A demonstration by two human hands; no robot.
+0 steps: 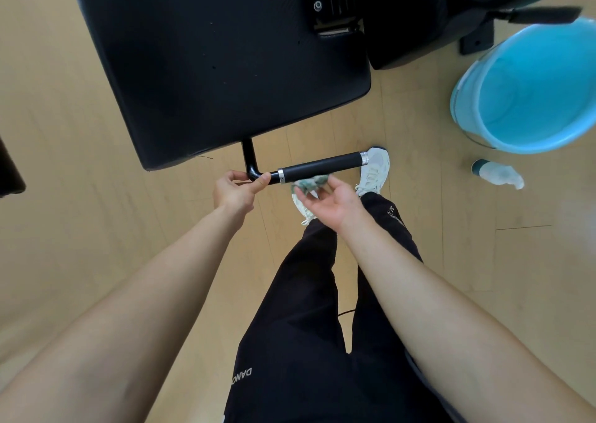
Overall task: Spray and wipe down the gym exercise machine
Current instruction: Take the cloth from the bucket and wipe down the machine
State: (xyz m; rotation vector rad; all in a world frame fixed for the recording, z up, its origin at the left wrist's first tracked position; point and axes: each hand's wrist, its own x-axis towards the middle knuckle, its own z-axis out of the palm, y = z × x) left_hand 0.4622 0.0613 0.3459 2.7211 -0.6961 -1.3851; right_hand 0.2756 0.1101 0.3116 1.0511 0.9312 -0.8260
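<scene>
Two hands mid-wipe: left hand (237,189) pinches the handle (321,166) bend, right hand (332,203) curls fingers (335,185) round the cloth (308,185) beneath; next, likely stroke toward 3 o'clock.

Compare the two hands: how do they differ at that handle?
The left hand pinches the handle at its glossy bend; the right hand holds a greenish cloth beneath its black grip. The left hand shows its back, the right hand its palm. Both meet the same handle.

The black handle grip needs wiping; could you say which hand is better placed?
Right: the right hand holds the cloth at the grip, while the left hand pinches the bar at its bend.
</scene>
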